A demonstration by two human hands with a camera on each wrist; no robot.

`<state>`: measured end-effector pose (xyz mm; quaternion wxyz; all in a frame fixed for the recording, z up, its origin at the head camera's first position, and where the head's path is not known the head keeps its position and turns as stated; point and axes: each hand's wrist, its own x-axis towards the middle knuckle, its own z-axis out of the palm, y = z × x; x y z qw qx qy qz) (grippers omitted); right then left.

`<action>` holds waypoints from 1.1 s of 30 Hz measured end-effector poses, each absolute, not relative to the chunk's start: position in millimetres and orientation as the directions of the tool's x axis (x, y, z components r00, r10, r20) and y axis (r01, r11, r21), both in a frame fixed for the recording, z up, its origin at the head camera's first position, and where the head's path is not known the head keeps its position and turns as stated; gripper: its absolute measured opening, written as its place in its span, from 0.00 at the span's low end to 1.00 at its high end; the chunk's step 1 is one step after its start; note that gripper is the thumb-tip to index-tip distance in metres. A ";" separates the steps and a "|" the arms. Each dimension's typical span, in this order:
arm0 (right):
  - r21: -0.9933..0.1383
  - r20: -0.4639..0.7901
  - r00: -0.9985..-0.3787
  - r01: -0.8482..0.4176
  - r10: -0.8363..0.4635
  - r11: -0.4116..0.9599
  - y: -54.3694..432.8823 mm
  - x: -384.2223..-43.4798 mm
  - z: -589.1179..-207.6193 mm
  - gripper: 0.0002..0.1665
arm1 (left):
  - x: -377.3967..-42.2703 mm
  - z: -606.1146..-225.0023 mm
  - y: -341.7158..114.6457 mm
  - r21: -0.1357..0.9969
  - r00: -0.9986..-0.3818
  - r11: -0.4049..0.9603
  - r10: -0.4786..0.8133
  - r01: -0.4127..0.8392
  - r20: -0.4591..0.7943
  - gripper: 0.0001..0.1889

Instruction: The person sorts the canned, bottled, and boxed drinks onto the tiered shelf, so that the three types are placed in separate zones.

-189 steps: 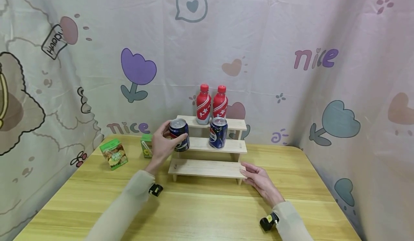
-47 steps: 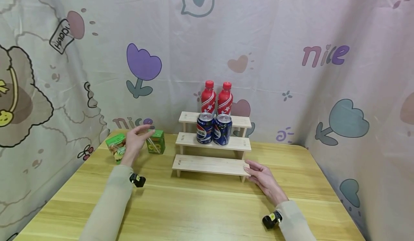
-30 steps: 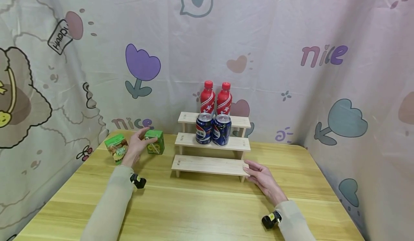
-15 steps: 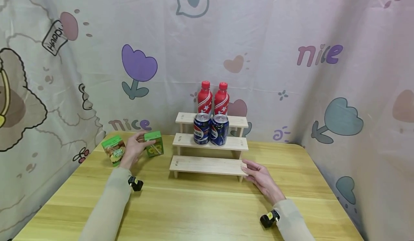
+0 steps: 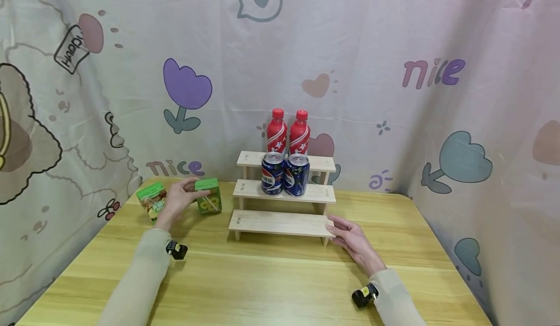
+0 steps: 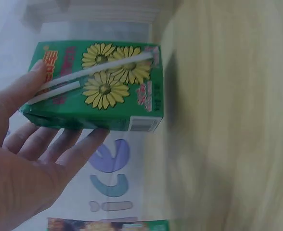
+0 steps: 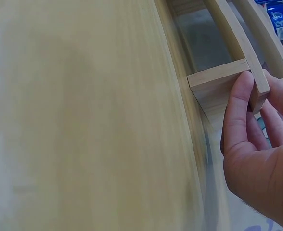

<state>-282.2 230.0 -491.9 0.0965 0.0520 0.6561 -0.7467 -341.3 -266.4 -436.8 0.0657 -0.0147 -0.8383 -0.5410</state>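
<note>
Wooden table [image 5: 271, 287] backed by printed cloth [image 5: 363, 39]: juice box [image 5: 211, 205] held, step stand [image 5: 280, 223] pinched

Hearts [image 5: 316, 85] and tulips [image 5: 188, 85] were printed on the cloth, which was hung behind the table and along both its sides. At the far left part of the table, the green juice box was held in a narrow grip by the left hand [image 5: 177, 202], with the thumb [image 6: 23, 89] laid on the front and the fingers [image 6: 83, 149] placed around its side. Yellow flowers [image 6: 105, 90] and a white straw [image 6: 103, 70] were shown on the front of the box. Whether its base was rested on the table could not be told. Just left of it, a green and brown snack pack [image 5: 151, 203] was partly covered by the same hand.

Well to the right, the end of the bottom step was pinched between thumb and fingers by the right hand [image 5: 355, 245]. Two blue cans [image 5: 272, 174] were placed upright, side by side, on the middle step. On the top step, two red bottles [image 5: 277, 131] were lined up, their lower parts hidden by the cans. Small black cameras [image 5: 177, 250] were worn at both wrists, beside pale sleeves [image 5: 142, 277].
</note>
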 end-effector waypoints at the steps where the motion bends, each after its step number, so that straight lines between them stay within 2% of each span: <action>1: -0.970 -0.205 -0.976 0.213 -0.076 -0.120 230.1 -282.4 -491.7 0.34 | -339.7 -433.9 -267.2 0.898 -0.990 0.425 -0.031 0.114 0.140 0.33; 10: -0.970 -0.205 -0.976 0.212 -0.071 -0.119 232.2 -283.6 -491.8 0.34 | -331.5 -410.7 -272.4 0.831 -0.986 0.531 0.090 0.169 0.143 0.42; 16: -0.971 -0.202 -0.976 0.210 -0.076 -0.113 231.1 -283.5 -492.3 0.34 | -327.5 -399.6 -267.1 0.808 -0.983 0.561 0.126 0.181 0.133 0.44; 26: -0.971 -0.204 -0.977 0.211 -0.068 -0.110 229.9 -283.5 -490.4 0.33 | -315.3 -383.8 -250.0 0.809 -0.972 0.543 0.187 0.225 0.145 0.38; 33: -0.973 -0.202 -0.977 0.208 -0.067 -0.101 229.8 -281.8 -491.0 0.33 | -314.9 -386.0 -229.7 0.848 -0.954 0.454 0.242 0.274 0.178 0.31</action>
